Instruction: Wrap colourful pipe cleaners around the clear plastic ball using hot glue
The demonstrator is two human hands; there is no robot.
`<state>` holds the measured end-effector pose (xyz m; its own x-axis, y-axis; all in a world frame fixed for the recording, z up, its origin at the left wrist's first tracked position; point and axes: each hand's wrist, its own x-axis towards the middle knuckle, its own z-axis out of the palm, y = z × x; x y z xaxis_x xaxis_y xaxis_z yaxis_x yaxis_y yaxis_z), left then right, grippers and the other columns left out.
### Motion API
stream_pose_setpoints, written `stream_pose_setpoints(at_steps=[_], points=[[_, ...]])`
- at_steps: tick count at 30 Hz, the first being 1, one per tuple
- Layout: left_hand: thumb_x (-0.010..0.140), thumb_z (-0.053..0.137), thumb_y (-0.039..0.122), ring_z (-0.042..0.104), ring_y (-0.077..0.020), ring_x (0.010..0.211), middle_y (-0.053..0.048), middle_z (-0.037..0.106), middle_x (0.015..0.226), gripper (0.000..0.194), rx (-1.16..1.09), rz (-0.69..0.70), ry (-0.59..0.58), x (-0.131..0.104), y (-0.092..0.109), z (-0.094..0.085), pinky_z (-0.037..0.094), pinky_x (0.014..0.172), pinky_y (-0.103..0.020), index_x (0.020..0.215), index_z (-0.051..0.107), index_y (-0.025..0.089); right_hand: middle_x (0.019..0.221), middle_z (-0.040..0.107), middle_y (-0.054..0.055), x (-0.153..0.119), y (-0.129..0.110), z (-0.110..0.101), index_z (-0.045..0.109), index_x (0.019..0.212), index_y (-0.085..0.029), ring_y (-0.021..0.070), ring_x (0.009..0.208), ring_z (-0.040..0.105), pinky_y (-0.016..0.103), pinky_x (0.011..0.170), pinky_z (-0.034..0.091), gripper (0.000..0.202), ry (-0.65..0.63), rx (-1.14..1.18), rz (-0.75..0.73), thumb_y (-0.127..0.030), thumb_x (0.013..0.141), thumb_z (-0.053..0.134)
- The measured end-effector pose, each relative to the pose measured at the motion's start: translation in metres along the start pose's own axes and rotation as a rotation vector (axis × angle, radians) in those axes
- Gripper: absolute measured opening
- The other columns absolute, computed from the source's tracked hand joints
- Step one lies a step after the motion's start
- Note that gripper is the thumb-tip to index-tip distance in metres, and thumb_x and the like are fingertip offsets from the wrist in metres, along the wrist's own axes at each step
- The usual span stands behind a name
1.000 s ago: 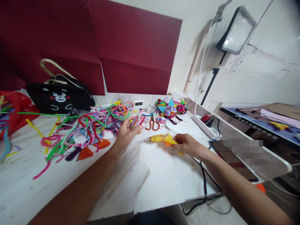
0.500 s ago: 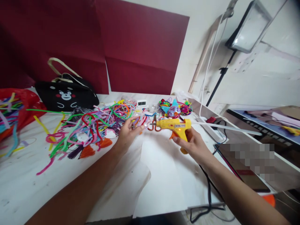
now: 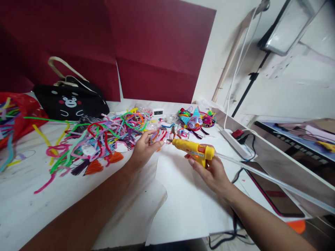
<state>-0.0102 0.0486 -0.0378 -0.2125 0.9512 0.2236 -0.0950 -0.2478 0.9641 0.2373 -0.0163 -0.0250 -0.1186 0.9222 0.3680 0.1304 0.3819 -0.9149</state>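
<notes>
Currently | left hand pinches craft piece | right hand grips glue gun, nozzle near piece

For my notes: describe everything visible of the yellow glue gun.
The yellow glue gun looks plastic, with an orange glow on its side and a long translucent stick running from its back. The right hand grips its handle, over white paper. Its narrow tip points at the striped piece in the left hand; contact is unclear.

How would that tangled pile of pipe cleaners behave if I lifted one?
The pipe cleaners look thin, so probably light. Their curves and loops suggest they bend easily. Being tangled, one would likely drag others along.
</notes>
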Motion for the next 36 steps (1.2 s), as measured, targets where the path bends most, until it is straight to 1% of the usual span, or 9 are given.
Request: stream_pose_setpoints(at_steps=[2, 5, 9, 12, 20, 24, 28, 31, 36], points=[[0.057, 0.098, 0.045, 0.081, -0.0377, 0.112, -0.012, 0.086, 0.114, 0.072, 0.005, -0.009, 0.000, -0.001, -0.002, 0.000, 0.064, 0.098, -0.048, 0.122, 0.075, 0.021, 0.119, 0.071, 0.011, -0.001, 0.004, -0.001, 0.075, 0.106, -0.027, 0.0283, 0.101, 0.076, 0.041, 0.089, 0.069, 0.023, 0.006, -0.047, -0.031, -0.041, 0.090, 0.086], [0.055, 0.099, 0.046, 0.081, -0.0376, 0.112, -0.012, 0.086, 0.116, 0.077, 0.018, -0.035, -0.020, -0.003, 0.000, 0.002, 0.064, 0.098, -0.048, 0.123, 0.074, 0.020, 0.116, 0.070, 0.010, -0.002, 0.015, -0.001, 0.075, 0.104, -0.026, 0.0272, 0.101, 0.074, 0.041, 0.091, 0.067, 0.019, 0.031, -0.119, -0.110, -0.040, 0.093, 0.082], [0.054, 0.100, 0.049, 0.081, -0.0372, 0.113, -0.014, 0.085, 0.123, 0.080, 0.029, -0.057, -0.034, -0.005, 0.002, 0.003, 0.064, 0.099, -0.048, 0.123, 0.073, 0.020, 0.115, 0.071, 0.009, -0.002, 0.027, 0.000, 0.072, 0.106, -0.025, 0.0256, 0.097, 0.073, 0.040, 0.086, 0.065, 0.016, 0.054, -0.185, -0.238, -0.037, 0.097, 0.076], [0.055, 0.099, 0.049, 0.081, -0.0360, 0.113, -0.014, 0.085, 0.125, 0.080, 0.028, -0.058, -0.040, -0.006, 0.003, 0.004, 0.063, 0.100, -0.047, 0.124, 0.073, 0.019, 0.114, 0.071, 0.009, -0.002, 0.029, 0.000, 0.071, 0.104, -0.026, 0.0253, 0.094, 0.073, 0.040, 0.083, 0.065, 0.011, 0.045, -0.234, -0.293, -0.035, 0.099, 0.074], [0.056, 0.098, 0.051, 0.082, -0.0356, 0.109, -0.014, 0.085, 0.120, 0.080, 0.056, -0.041, -0.046, -0.007, 0.003, 0.005, 0.064, 0.094, -0.046, 0.125, 0.073, 0.019, 0.114, 0.072, 0.008, -0.004, 0.027, 0.000, 0.068, 0.103, -0.025, 0.0209, 0.083, 0.070, 0.034, 0.071, 0.061, 0.008, 0.047, -0.335, -0.324, -0.033, 0.100, 0.071], [0.055, 0.097, 0.054, 0.082, -0.0359, 0.107, -0.012, 0.086, 0.116, 0.080, 0.082, -0.043, -0.040, -0.007, 0.004, 0.006, 0.065, 0.093, -0.046, 0.123, 0.073, 0.020, 0.116, 0.072, 0.007, -0.005, 0.031, -0.001, 0.066, 0.106, -0.026, 0.0180, 0.078, 0.068, 0.032, 0.069, 0.058, 0.009, 0.042, -0.363, -0.341, -0.031, 0.100, 0.071], [0.054, 0.096, 0.056, 0.082, -0.0361, 0.106, -0.011, 0.085, 0.115, 0.082, 0.107, -0.047, -0.039, -0.007, 0.005, 0.005, 0.066, 0.092, -0.046, 0.125, 0.072, 0.020, 0.115, 0.073, 0.006, -0.006, 0.032, -0.002, 0.064, 0.109, -0.027, 0.0177, 0.076, 0.066, 0.032, 0.068, 0.056, 0.011, 0.035, -0.405, -0.376, -0.029, 0.100, 0.070], [0.055, 0.095, 0.056, 0.082, -0.0363, 0.107, -0.012, 0.085, 0.116, 0.082, 0.130, -0.043, -0.043, -0.008, 0.005, 0.005, 0.066, 0.091, -0.046, 0.125, 0.072, 0.020, 0.115, 0.073, 0.007, -0.006, 0.031, -0.003, 0.063, 0.110, -0.028, 0.0194, 0.078, 0.068, 0.034, 0.068, 0.057, 0.012, 0.031, -0.433, -0.420, -0.028, 0.100, 0.068], [0.055, 0.096, 0.055, 0.082, -0.0362, 0.106, -0.012, 0.085, 0.116, 0.081, 0.113, -0.038, -0.038, -0.008, 0.005, 0.006, 0.066, 0.090, -0.046, 0.124, 0.073, 0.020, 0.115, 0.073, 0.006, -0.007, 0.029, -0.003, 0.063, 0.113, -0.030, 0.0232, 0.089, 0.071, 0.035, 0.073, 0.058, 0.013, 0.038, -0.487, -0.459, -0.027, 0.101, 0.066]])
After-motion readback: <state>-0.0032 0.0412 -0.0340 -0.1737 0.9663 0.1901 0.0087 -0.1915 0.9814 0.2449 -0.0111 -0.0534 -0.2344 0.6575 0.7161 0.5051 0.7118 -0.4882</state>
